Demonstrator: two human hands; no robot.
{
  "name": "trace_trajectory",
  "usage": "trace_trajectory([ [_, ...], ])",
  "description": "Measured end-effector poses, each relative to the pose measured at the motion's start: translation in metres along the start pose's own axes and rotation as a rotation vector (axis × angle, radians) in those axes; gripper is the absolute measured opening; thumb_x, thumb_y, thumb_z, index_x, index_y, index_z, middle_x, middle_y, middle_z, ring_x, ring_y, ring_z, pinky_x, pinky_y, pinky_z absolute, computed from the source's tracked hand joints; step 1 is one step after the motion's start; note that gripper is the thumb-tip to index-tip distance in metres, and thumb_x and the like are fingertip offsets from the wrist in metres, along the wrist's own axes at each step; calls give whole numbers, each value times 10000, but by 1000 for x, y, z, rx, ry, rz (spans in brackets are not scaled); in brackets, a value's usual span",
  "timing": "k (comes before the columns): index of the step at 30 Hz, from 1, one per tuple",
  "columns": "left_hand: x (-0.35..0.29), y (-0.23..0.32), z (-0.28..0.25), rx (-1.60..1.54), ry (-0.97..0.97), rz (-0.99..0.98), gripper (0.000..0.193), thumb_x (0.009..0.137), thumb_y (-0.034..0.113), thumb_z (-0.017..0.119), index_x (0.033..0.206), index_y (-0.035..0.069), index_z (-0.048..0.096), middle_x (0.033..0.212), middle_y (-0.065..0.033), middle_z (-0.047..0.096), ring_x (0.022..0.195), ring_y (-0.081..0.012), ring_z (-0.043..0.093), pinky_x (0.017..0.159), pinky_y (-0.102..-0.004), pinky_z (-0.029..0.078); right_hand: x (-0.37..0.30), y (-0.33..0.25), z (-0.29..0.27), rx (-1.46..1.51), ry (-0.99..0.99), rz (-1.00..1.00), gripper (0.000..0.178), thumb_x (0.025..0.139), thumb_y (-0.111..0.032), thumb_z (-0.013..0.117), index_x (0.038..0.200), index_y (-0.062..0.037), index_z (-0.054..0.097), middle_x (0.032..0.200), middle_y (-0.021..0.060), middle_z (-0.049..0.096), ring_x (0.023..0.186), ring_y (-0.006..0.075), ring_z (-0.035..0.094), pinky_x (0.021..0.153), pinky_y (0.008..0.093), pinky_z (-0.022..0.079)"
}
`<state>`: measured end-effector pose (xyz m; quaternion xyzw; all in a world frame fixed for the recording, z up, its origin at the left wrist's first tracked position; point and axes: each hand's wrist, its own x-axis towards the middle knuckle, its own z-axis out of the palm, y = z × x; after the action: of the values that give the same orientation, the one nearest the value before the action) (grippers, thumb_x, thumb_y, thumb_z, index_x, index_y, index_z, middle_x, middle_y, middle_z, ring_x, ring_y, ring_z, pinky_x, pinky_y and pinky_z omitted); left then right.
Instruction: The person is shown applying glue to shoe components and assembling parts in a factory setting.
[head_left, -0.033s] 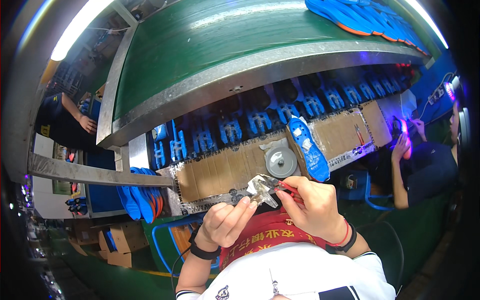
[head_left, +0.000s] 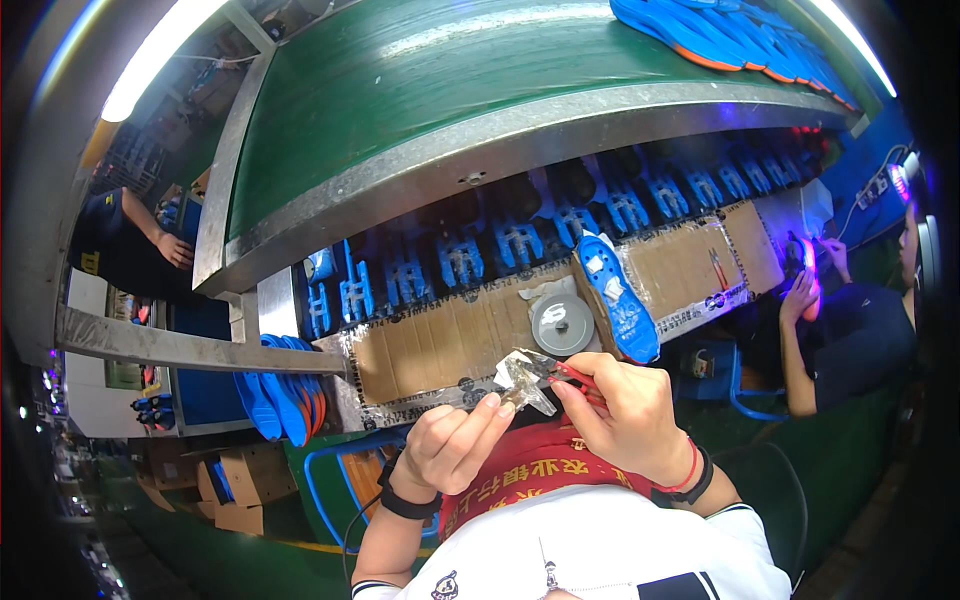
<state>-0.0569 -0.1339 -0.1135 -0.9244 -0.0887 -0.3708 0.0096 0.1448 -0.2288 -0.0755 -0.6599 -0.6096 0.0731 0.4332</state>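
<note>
In front of my body, my left hand (head_left: 450,447) is closed, pinching a crumpled piece of clear plastic film (head_left: 537,398) with whitish bits between thumb and fingers. My right hand (head_left: 632,412) grips red-handled nippers (head_left: 583,382), their dark jaws at the film's right side. Beyond my hands, a round grey disc (head_left: 562,325) with a central hole lies on the cardboard-covered bench (head_left: 430,345). Right of it is a blue shoe sole (head_left: 617,297) with clear film and white pieces on it.
Several blue clamp-like holders (head_left: 520,243) line the bench's back under a green conveyor (head_left: 420,110) carrying blue-orange soles (head_left: 735,45). More soles (head_left: 275,400) hang at left. Another red-handled tool (head_left: 717,268) lies on the cardboard. Co-workers are at right (head_left: 850,340) and left (head_left: 130,250).
</note>
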Motion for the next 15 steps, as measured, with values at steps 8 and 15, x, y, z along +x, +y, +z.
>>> trace_trajectory([
  [8, -1, -2, 1, -8, 7, -4, 301, 755, 30, 757, 1051, 28, 704, 1125, -72, 642, 861, -167, 546, 662, -294, 473, 0, 3, 5, 80, -17, 39, 162, 817, -67, 713, 928, 7, 621, 652, 99, 651, 521, 206, 637, 456, 284, 452],
  [15, -3, -3, 0, 2, 6, -1, 292, 752, 33, 760, 1040, 26, 710, 1116, -74, 647, 853, -167, 546, 659, -293, 472, -1, 1, 0, 125, -26, 55, 167, 812, -68, 719, 927, 6, 622, 653, 100, 653, 520, 210, 637, 460, 283, 455],
])
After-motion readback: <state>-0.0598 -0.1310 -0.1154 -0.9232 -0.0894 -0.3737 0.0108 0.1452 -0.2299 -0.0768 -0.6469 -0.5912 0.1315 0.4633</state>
